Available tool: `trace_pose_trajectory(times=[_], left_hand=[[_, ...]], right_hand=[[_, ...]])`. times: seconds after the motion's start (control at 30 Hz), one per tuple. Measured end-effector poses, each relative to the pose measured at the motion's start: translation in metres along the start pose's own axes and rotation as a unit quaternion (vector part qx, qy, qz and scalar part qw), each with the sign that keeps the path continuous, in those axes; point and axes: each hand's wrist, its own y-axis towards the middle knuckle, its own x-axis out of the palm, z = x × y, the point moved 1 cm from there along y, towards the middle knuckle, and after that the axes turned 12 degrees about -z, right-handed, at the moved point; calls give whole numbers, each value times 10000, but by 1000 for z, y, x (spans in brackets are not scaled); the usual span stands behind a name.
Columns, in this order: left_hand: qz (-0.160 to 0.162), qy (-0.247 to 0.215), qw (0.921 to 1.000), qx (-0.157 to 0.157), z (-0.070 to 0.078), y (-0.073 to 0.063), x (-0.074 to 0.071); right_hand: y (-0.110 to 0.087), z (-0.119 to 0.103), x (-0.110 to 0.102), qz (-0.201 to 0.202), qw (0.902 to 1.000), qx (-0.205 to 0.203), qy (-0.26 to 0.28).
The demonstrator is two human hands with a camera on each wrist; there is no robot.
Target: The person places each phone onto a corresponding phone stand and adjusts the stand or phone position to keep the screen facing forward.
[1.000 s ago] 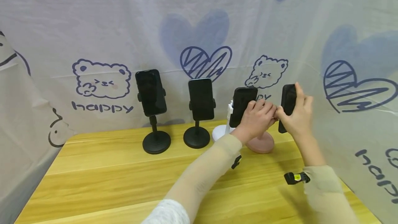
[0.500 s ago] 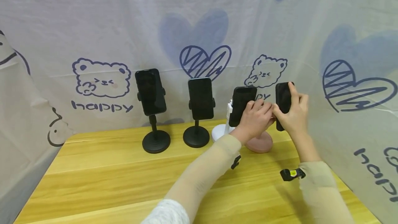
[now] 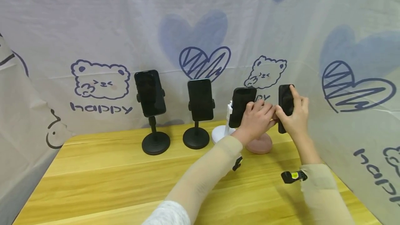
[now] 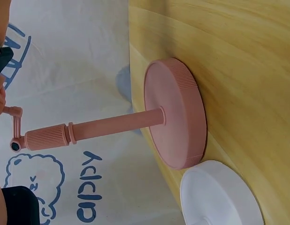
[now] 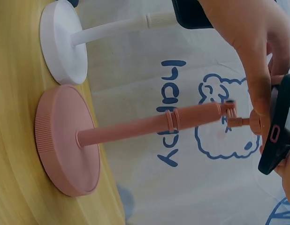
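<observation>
My right hand (image 3: 295,116) grips a black phone (image 3: 285,101) by its edges, one finger near its top corner and the thumb low on the near side. Beside it my left hand (image 3: 257,115) has its fingers curled at the head of the pink phone stand (image 3: 259,144), largely hidden in the head view. In the right wrist view the pink stand's jointed arm (image 5: 246,121) reaches up behind the phone (image 5: 278,126), where the left hand (image 5: 253,47) holds on. The pink base (image 4: 175,117) stands flat on the wood in the left wrist view.
Left of the hands, a white stand (image 3: 220,133) bears a phone (image 3: 242,105), partly behind my left hand. Farther left, two black stands (image 3: 196,138) (image 3: 155,143) each hold a dark phone. A printed cloth (image 3: 106,27) hangs behind the wooden table (image 3: 125,183).
The right hand has brought the phone a little left toward the left hand and turned its screen more toward the head view. The left hand keeps its place at the pink stand.
</observation>
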Motion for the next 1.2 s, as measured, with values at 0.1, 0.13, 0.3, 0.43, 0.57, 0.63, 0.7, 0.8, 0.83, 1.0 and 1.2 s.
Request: trace_pose_trajectory(times=[0.1,0.13,0.3,0.43,0.57,0.63,0.7,0.8,0.83,1.0,1.2], left_hand=[[188,-42,9998,47,-1,-1,1],[246,-39,9997,61,-2,-1,2],[435,-20,9989,155,-3,0,3],[535,-23,9983,231,-2,1,2],[693,21,9972,282,-3,2,3],[798,50,9963,303,-3,3,3],[869,76,9957,318,-3,3,3],[904,84,9953,328,-2,3,3],[891,72,9954,333,-2,3,3],[842,9,9959,329,-2,2,3],[911,9,9954,311,-2,2,5]], right_hand=[[0,2,0,-2,10000,-17,-14],[0,2,0,-2,10000,-52,-21],[-1,6,2,122,9995,-258,113],[-1,9,3,301,9986,-412,163],[-1,12,2,429,9974,-555,138],[-1,14,2,462,9970,-619,104],[-2,15,1,485,9966,-669,64],[-3,16,1,476,9965,-693,25],[-3,16,0,474,9965,-682,34],[-5,16,0,410,9973,-590,167],[-4,16,1,459,9962,-697,240]])
